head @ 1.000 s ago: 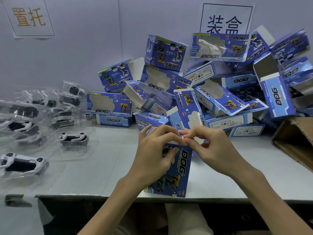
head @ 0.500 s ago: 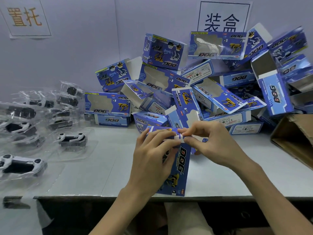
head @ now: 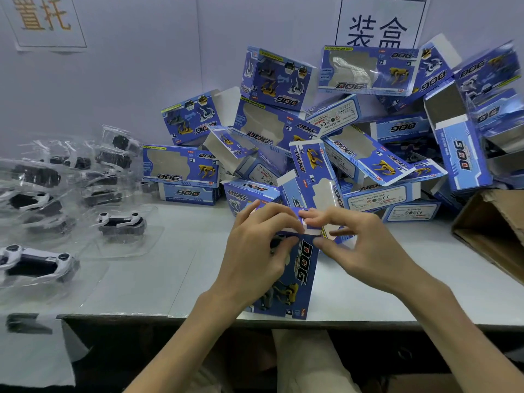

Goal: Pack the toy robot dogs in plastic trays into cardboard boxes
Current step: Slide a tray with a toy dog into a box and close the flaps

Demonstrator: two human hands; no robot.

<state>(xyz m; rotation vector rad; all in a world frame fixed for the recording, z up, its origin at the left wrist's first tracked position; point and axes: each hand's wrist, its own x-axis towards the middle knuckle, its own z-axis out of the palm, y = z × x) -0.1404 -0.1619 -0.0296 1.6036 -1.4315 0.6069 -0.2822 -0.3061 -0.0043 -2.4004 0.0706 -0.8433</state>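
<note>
A blue "DOG" cardboard box point(head: 297, 282) stands on end at the table's front edge. My left hand point(head: 255, 256) grips its upper left side, fingers curled over the top and thumb on the front face. My right hand point(head: 365, 248) pinches the top flap of the same box from the right, fingertips meeting the left hand's. Toy robot dogs in clear plastic trays lie at the left, one point(head: 122, 224) mid-table and another point(head: 37, 260) nearer the front. What is inside the held box is hidden.
A tall heap of blue boxes point(head: 340, 137), many with open ends, fills the back of the grey table point(head: 158, 279). A brown carton point(head: 493, 236) sits at the right edge. More trays point(head: 56, 177) pile up at the far left. Two paper signs hang on the wall.
The top flap has come down onto the box's top end. My fingertips now press it lower and closer together; the box stays upright in place.
</note>
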